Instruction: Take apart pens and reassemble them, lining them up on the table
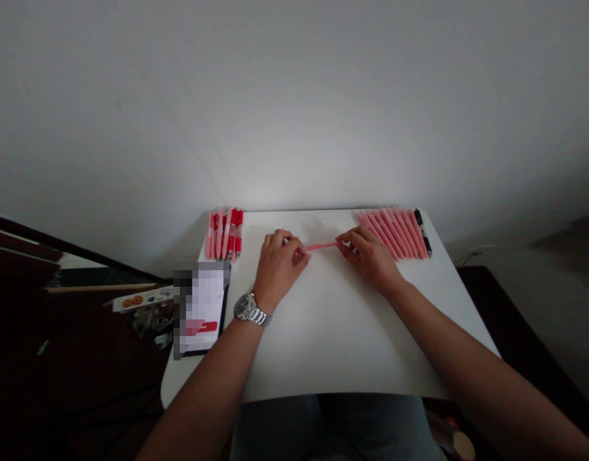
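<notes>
Between my two hands a slim pink sleeve [322, 246] stretches nearly level, just above the white table. My left hand [281, 256], with its fingers curled, pinches the left end; whether a pen is inside that end is hidden by the fingers. The sleeve's right end is between the thumb and fingertips of my right hand [366, 256]. Close beyond that hand lies a slanted row of slim pink-wrapped pens [393, 232], with a black pen [423, 233] at its right side. At the table's back left lie several red and pink pens [224, 233] side by side.
A phone [202, 326] with a lit, partly blurred screen lies at the left edge of the white table [342, 346]. A plain wall [294, 115] rises behind the table. Assorted items [148, 314] are on the dark left side, below table height.
</notes>
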Demonstrator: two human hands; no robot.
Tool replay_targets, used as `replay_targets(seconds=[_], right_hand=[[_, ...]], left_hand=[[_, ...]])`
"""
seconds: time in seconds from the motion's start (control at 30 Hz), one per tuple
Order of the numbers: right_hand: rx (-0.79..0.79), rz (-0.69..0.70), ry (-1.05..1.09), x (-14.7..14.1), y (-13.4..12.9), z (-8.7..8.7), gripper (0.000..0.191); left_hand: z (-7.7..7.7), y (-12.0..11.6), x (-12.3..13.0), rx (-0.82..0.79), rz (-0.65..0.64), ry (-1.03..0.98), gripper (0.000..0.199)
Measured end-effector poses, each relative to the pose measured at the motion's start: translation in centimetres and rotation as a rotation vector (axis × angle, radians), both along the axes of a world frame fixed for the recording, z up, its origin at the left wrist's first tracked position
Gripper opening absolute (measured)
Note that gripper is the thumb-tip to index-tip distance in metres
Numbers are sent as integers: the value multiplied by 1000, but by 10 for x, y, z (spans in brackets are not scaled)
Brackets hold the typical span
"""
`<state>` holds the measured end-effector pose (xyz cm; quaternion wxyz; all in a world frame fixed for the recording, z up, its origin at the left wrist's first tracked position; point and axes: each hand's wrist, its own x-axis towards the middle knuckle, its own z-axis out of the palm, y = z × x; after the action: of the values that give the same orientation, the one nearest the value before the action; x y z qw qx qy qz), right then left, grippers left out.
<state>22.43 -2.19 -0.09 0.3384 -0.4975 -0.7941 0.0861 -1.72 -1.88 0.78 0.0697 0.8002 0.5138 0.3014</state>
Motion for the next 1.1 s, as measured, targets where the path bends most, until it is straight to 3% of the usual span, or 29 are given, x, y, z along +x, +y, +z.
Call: replay_targets(seconds=[1.1], right_hand=[[10, -11, 9, 0, 1, -1, 13]], left_hand=[[1, -1, -1, -22, -79, -12, 18]])
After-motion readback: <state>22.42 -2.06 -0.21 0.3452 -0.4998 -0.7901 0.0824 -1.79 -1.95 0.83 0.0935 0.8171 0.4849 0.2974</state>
